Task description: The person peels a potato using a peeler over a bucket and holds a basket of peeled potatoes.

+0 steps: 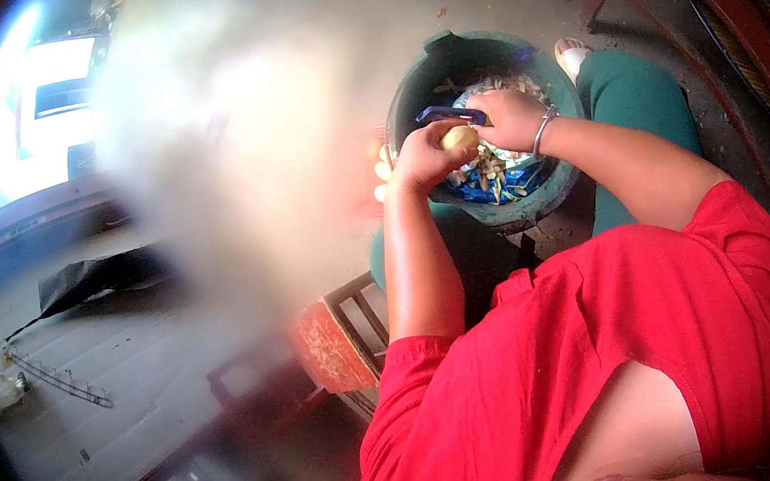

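Note:
My left hand (422,155) is closed around a pale yellow peeled potato (460,139), above a green bin (406,92). Just to the right, my right hand (512,119), with a bangle (544,130) at the wrist, grips a dark blue peeler (448,115) whose end reaches across over the potato. Under both hands, peelings (489,166) and blue and white wrappers (511,187) lie in the bin. The part of the peeler inside my right hand is hidden.
A red stool (331,347) stands left of my legs. Wooden chair legs (668,28) rise at the right. On the grey surface (132,390) at left lie a dark cloth (94,281) and a metal rack of hooks (58,378). A blur hides the upper middle.

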Demonstrator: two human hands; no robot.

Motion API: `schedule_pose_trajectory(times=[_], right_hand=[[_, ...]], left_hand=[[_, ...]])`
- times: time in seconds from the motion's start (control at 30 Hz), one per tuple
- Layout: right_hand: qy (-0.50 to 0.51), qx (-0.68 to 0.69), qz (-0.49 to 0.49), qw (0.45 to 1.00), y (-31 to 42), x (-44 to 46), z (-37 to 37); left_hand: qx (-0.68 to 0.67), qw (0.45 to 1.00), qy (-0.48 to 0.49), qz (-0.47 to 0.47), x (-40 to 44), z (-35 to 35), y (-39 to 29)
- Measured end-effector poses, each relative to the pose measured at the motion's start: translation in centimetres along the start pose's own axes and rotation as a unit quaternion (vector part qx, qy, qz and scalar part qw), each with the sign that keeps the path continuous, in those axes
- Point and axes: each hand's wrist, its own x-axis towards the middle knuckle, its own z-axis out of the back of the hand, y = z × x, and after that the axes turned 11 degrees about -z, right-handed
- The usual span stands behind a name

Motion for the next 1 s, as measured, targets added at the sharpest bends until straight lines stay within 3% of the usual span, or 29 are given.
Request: schedule_pose_trajectory(times=[1.0], right_hand=[[0.042, -0.005, -0.011, 0.999, -0.5, 0.1, -0.3]], left_hand=[[0.018, 1.000, 0.002, 0.008, 0.3, -0.1, 0.9]])
